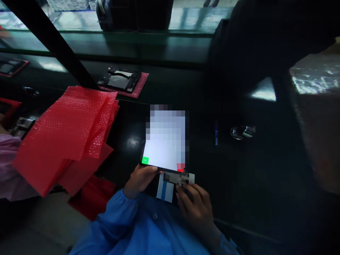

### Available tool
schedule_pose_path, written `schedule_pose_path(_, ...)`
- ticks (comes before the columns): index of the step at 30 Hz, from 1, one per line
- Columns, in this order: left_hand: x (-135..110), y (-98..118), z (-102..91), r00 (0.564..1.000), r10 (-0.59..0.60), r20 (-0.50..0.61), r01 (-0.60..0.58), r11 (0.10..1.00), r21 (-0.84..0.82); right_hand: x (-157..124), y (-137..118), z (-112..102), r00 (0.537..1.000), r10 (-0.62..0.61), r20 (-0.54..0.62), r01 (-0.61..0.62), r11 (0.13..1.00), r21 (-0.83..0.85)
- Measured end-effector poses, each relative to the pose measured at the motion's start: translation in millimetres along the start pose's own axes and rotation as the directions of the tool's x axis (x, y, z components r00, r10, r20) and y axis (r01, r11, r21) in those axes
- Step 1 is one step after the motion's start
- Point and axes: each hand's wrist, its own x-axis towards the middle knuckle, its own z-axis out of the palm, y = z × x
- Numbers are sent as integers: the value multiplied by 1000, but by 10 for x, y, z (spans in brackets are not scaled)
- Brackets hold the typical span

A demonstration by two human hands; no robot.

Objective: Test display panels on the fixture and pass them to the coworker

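A tablet (162,156) with a lit white screen tilts up before me, its upper part blurred by large pixels. A green patch marks its lower left corner and a red one its lower right. My left hand (140,180) grips the tablet's lower left edge, thumb at the front. Just below that edge is a small fixture (165,191) with pale plates, a blue stripe and a greyish metal clamp part. My right hand (196,203) has its fingers bent and closed at the fixture's right side; the fingertips touch the clamp part.
Red bubble-wrap bags (66,131) are piled at the left. Behind them, an opened tablet (119,79) rests on red wrap. A blue pen (216,134) and a shiny metal piece (242,132) lie to the right. Someone's pink sleeve (13,170) is at far left.
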Motion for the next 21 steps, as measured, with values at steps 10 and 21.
schedule_pose_path(10,11,-38,-3,999,12,32,-11,1000,-27,-8,42,57,1000,-26,-15,26,999,21)
schedule_pose_path(21,16,-41,-19,996,12,84,-15,999,38,16,19,59,999,-42,32,44,996,-72)
